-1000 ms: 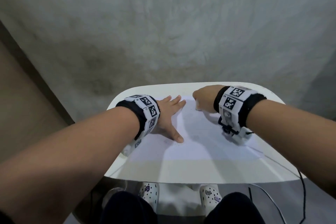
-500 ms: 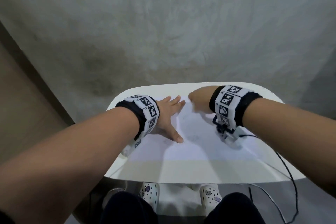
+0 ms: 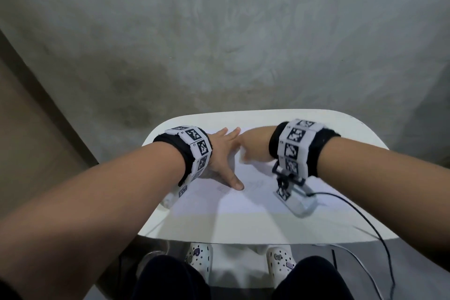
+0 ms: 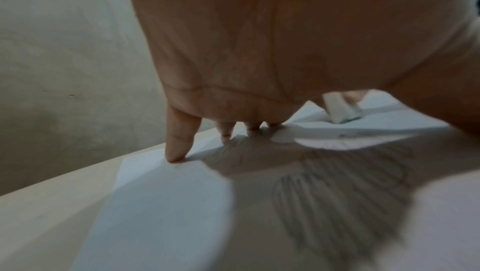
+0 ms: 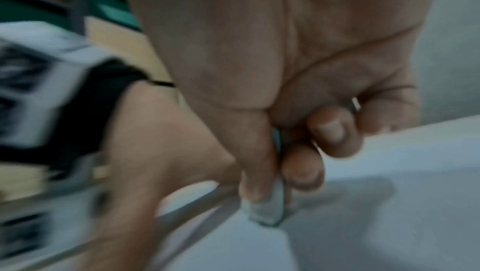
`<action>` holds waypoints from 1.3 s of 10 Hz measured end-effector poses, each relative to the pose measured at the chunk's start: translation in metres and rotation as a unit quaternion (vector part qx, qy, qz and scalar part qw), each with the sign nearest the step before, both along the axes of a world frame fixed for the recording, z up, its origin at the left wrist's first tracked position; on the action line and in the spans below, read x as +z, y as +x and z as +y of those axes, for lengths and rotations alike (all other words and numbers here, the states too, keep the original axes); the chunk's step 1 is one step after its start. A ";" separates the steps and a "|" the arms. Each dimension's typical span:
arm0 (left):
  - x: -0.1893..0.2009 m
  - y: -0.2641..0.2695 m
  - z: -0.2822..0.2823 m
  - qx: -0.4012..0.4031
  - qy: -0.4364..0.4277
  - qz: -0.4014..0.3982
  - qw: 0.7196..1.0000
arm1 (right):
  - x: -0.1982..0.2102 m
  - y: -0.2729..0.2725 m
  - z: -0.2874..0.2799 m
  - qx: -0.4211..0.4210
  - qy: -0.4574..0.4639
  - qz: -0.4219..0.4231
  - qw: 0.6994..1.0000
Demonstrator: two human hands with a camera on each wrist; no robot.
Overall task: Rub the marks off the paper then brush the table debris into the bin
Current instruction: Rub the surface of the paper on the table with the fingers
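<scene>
Paper (image 3: pixel 243 200) is pinned flat by the spread left hand (image 3: pixel 222 156) so marks (image 4: pixel 337 203) can be rubbed with the eraser (image 5: pixel 270 209) pinched in the right hand (image 3: pixel 255 150)

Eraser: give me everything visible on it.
The eraser is a small whitish-grey block, edges blurred. The right hand pinches it between thumb and fingers, lower end pressed on the paper near its far edge, close to the left hand. The left wrist view shows it tilted.
</scene>
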State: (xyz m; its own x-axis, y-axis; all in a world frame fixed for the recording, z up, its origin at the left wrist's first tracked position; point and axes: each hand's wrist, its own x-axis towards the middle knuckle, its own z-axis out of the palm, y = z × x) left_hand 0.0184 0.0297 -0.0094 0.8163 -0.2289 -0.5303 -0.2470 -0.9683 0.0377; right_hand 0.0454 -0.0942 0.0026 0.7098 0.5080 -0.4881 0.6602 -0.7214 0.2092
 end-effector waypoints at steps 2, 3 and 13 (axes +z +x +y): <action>-0.006 0.000 0.003 0.015 -0.018 -0.014 1.000 | 0.009 -0.004 0.001 -0.032 0.062 -0.008 0.998; -0.008 0.003 0.004 -0.002 -0.017 -0.010 1.000 | 0.010 -0.001 0.004 -0.028 0.052 0.018 0.998; -0.007 0.001 0.002 -0.024 0.030 -0.005 0.999 | 0.011 -0.011 -0.029 -0.050 0.032 0.003 0.998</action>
State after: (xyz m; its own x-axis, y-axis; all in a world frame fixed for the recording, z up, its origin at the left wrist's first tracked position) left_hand 0.0198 0.0318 -0.0163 0.8108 -0.2359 -0.5357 -0.2934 -0.9557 -0.0234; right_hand 0.0341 -0.1235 0.0134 0.7562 0.4646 -0.4607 0.5846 -0.7960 0.1568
